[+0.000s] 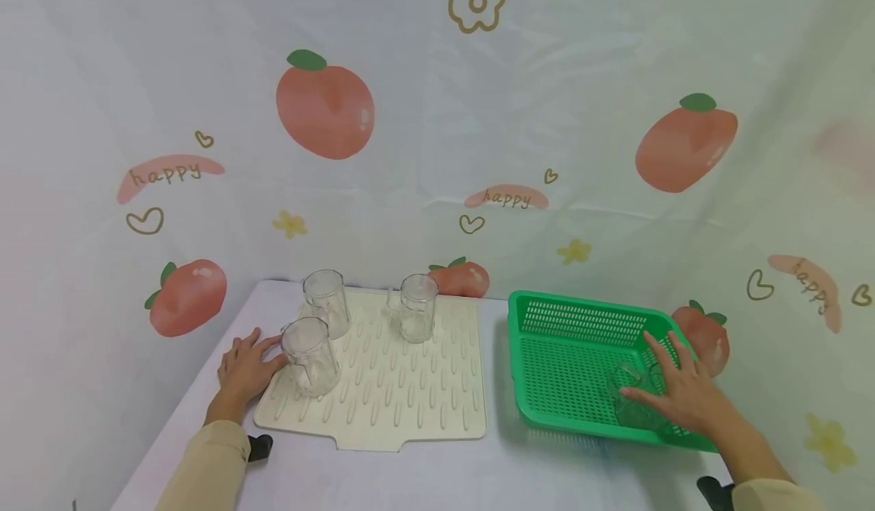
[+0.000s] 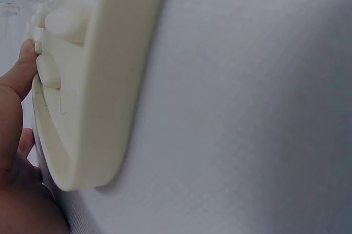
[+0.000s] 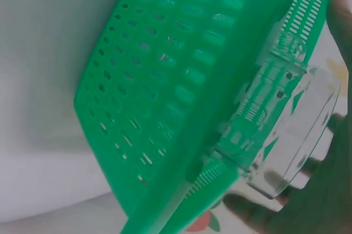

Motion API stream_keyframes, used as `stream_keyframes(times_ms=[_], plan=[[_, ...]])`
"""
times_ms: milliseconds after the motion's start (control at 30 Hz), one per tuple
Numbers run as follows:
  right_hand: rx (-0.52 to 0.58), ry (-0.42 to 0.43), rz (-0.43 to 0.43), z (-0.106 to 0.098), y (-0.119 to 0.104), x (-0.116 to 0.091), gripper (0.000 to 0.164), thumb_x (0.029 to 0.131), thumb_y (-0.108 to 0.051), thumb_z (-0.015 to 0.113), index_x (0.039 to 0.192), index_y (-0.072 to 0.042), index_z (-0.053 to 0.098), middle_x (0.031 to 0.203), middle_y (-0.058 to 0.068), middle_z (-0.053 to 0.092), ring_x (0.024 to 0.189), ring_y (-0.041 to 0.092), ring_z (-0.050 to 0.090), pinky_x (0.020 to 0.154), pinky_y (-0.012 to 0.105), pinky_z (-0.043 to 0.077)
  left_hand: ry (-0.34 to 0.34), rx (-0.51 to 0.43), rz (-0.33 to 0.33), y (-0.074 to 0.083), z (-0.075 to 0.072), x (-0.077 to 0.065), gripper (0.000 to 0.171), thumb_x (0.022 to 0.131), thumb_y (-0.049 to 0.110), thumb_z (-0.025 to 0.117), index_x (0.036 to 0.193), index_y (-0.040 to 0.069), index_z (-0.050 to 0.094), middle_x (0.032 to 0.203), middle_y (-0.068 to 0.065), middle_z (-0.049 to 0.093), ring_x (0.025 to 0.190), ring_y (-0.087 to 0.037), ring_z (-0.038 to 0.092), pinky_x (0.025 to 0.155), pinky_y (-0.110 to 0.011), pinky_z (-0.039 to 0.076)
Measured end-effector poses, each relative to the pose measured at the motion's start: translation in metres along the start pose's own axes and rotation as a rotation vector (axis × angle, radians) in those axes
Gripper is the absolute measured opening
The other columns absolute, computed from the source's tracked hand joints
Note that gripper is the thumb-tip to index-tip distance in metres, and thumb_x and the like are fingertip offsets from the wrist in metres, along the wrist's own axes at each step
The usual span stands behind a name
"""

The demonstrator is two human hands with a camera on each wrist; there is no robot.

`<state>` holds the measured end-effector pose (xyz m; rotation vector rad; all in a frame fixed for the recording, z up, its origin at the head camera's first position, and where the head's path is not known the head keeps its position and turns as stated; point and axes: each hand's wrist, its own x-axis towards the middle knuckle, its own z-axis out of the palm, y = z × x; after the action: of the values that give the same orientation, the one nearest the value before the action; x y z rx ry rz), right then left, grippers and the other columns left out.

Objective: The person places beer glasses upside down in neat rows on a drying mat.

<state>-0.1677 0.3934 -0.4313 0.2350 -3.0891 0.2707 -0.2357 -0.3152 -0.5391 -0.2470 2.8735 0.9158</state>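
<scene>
My left hand [image 1: 244, 368] rests at the left edge of a cream drying mat [image 1: 437, 389], its fingers spread and fingertips right beside a clear glass mug [image 1: 311, 363]. In the left wrist view, the thumb [image 2: 26, 60] lies against the mat's rim. Two more glass mugs, one at the back left [image 1: 328, 302] and one at the back middle [image 1: 418, 313], stand on the mat. Fingers spread, my right hand [image 1: 690, 397] reaches over the right end of a green plastic basket [image 1: 567, 416]. Beneath it, a glass mug [image 1: 630, 401] sits in the basket, partly hidden by the hand.
Mat and basket lie side by side on a white-covered table [image 1: 410, 481], with a gap between them. A white curtain [image 1: 424, 116] with printed fruit and flowers hangs right behind. The basket's raised rim surrounds the glassware inside.
</scene>
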Motion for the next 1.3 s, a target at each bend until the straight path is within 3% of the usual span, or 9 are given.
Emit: stream_keyframes(times_ms=[167, 333, 500, 700, 1067, 1167, 1300], plan=[[-0.024, 0.015, -0.038, -0.001, 0.006, -0.002, 0.105, 0.082, -0.054, 0.080, 0.161, -0.016, 0.023, 0.153, 0.042, 0.028, 0.121, 0.078, 0.040, 0.074, 0.078, 0.049, 0.001, 0.005, -0.001, -0.001, 0.002, 0.001, 0.059, 0.100, 0.035, 0.058, 0.150, 0.005, 0.045, 0.166, -0.031, 0.009, 0.151, -0.061, -0.007, 0.117, -0.079, 0.001], [-0.048, 0.016, -0.080, -0.003, 0.012, -0.002, 0.088, 0.075, -0.045, 0.087, 0.147, -0.015, 0.046, 0.151, 0.037, 0.034, 0.122, 0.073, 0.044, 0.077, 0.078, 0.049, 0.000, 0.008, -0.008, 0.000, 0.004, 0.002, 0.058, 0.101, 0.035, 0.058, 0.149, 0.005, 0.046, 0.167, -0.030, 0.010, 0.151, -0.060, -0.007, 0.117, -0.078, 0.002], [-0.049, -0.009, -0.080, -0.005, 0.012, -0.001, 0.072, 0.072, -0.039, 0.089, 0.132, -0.012, 0.059, 0.142, 0.033, 0.047, 0.121, 0.064, 0.050, 0.086, 0.079, 0.046, -0.003, 0.010, -0.007, 0.003, 0.002, 0.002, 0.058, 0.101, 0.036, 0.058, 0.150, 0.006, 0.046, 0.167, -0.030, 0.009, 0.152, -0.059, -0.008, 0.117, -0.078, 0.002], [-0.042, -0.040, -0.060, -0.009, 0.010, -0.002, 0.059, 0.073, -0.039, 0.089, 0.120, -0.015, 0.063, 0.122, 0.024, 0.062, 0.108, 0.050, 0.062, 0.084, 0.068, 0.049, 0.001, 0.018, 0.012, 0.003, 0.002, 0.005, 0.059, 0.100, 0.036, 0.057, 0.150, 0.006, 0.046, 0.166, -0.031, 0.010, 0.151, -0.061, -0.007, 0.116, -0.079, 0.003], [-0.027, -0.021, -0.069, -0.008, -0.003, 0.002, 0.054, 0.074, -0.038, 0.089, 0.116, -0.018, 0.063, 0.118, 0.019, 0.062, 0.102, 0.046, 0.058, 0.074, 0.059, 0.053, 0.006, 0.007, -0.002, 0.002, -0.002, -0.002, 0.059, 0.100, 0.035, 0.058, 0.149, 0.005, 0.046, 0.166, -0.031, 0.010, 0.150, -0.062, -0.006, 0.115, -0.080, 0.003], [-0.027, 0.018, -0.089, -0.008, -0.006, 0.003, 0.054, 0.074, -0.039, 0.089, 0.117, -0.016, 0.064, 0.115, 0.017, 0.062, 0.101, 0.042, 0.059, 0.079, 0.060, 0.051, 0.003, 0.001, 0.003, 0.003, -0.002, -0.003, 0.059, 0.100, 0.035, 0.059, 0.149, 0.004, 0.046, 0.166, -0.031, 0.010, 0.150, -0.062, -0.007, 0.115, -0.080, 0.002], [-0.025, 0.163, -0.154, -0.008, -0.010, 0.008, 0.053, 0.071, -0.034, 0.092, 0.113, -0.013, 0.066, 0.106, 0.011, 0.065, 0.096, 0.034, 0.061, 0.082, 0.058, 0.047, 0.003, 0.005, 0.002, 0.003, -0.001, -0.003, 0.059, 0.100, 0.035, 0.059, 0.149, 0.005, 0.046, 0.166, -0.031, 0.009, 0.150, -0.063, -0.006, 0.115, -0.080, 0.003]])
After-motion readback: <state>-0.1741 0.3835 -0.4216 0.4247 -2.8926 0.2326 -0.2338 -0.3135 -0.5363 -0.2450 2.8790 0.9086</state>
